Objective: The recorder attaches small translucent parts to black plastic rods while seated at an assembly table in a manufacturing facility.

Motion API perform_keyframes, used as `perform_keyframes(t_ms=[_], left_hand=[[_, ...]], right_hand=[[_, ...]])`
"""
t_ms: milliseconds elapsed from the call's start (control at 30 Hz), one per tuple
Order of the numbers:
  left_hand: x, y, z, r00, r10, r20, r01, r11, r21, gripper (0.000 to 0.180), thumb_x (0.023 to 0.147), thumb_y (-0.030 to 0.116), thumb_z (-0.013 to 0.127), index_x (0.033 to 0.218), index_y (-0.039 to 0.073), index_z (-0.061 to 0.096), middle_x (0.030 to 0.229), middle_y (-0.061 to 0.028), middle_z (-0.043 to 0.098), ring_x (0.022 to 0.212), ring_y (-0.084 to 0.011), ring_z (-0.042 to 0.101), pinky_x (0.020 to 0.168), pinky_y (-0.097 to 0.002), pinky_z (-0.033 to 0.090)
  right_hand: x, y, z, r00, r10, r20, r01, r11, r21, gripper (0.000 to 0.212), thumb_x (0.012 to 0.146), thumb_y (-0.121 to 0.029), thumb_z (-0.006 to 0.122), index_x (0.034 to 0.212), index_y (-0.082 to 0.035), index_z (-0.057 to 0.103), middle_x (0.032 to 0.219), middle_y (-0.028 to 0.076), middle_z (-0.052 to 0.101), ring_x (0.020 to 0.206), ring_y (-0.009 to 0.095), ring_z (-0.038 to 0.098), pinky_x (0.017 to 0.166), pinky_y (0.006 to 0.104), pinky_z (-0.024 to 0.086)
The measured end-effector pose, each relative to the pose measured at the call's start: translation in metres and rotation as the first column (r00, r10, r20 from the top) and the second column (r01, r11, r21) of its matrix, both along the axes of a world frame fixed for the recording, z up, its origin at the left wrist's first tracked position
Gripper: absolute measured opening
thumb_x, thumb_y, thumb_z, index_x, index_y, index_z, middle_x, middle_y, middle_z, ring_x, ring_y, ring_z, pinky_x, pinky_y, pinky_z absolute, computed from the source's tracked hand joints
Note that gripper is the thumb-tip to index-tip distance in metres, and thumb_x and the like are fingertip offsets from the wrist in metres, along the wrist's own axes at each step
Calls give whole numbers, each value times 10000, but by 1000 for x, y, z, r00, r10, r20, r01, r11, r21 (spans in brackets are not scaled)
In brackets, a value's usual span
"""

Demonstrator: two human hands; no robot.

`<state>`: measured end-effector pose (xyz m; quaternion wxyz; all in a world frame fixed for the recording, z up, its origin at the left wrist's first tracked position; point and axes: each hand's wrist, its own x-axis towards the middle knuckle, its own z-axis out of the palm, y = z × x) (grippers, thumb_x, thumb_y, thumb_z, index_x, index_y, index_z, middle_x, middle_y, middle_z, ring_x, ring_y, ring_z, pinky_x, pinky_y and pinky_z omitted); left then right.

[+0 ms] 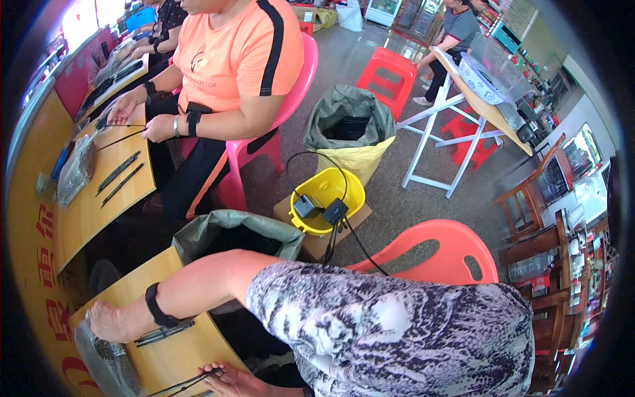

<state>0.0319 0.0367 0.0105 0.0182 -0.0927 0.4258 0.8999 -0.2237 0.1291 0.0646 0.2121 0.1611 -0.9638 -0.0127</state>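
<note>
My right hand [111, 322], a black band on its wrist, is closed at the upper end of a clear plastic bag [109, 364] with dark contents. Its fingertips are partly hidden against the bag. At the lower edge, my left hand [230, 381] pinches thin black strips [182, 384] that slant over the table. More black strips [164, 334] lie in a bunch on the wooden table [188, 357], just beyond my right wrist.
A grey-lined open sack [198, 233] stands against the table. Behind it are a yellow bucket [348, 185] with black cables, another lined sack [380, 155] and a red chair [456, 231]. A co-worker in orange [231, 59] handles black strips at the neighbouring table [86, 228].
</note>
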Motion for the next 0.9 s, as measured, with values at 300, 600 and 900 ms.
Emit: perform_keyframes(t_ms=[300,600,900], left_hand=[[0,5,3,998,-51,-22,51,999,-6,265,877,152,499,1096,11,542,978,-108,591,885,-221,544,773,-342,436],[0,-2,-4,993,-60,-104,54,997,-58,247,890,156,487,1072,3,558,1015,-93,579,931,-209,522,798,-335,422],[-11,-14,-25,957,-77,-279,7,970,-243,338,915,181,452,1195,-6,458,1014,-82,552,855,-162,535,744,-262,455]], right_hand=[[-28,7,-8,992,-77,100,103,952,-288,161,600,-219,633,721,-123,677,712,-2,640,684,190,609,488,385,449],[21,28,27,966,-250,67,258,929,-265,89,563,-243,639,617,-183,676,604,-39,611,573,174,573,413,363,387],[79,75,41,1000,0,25,15,797,-604,86,546,-195,613,548,-113,588,565,73,581,544,239,592,396,386,401]])
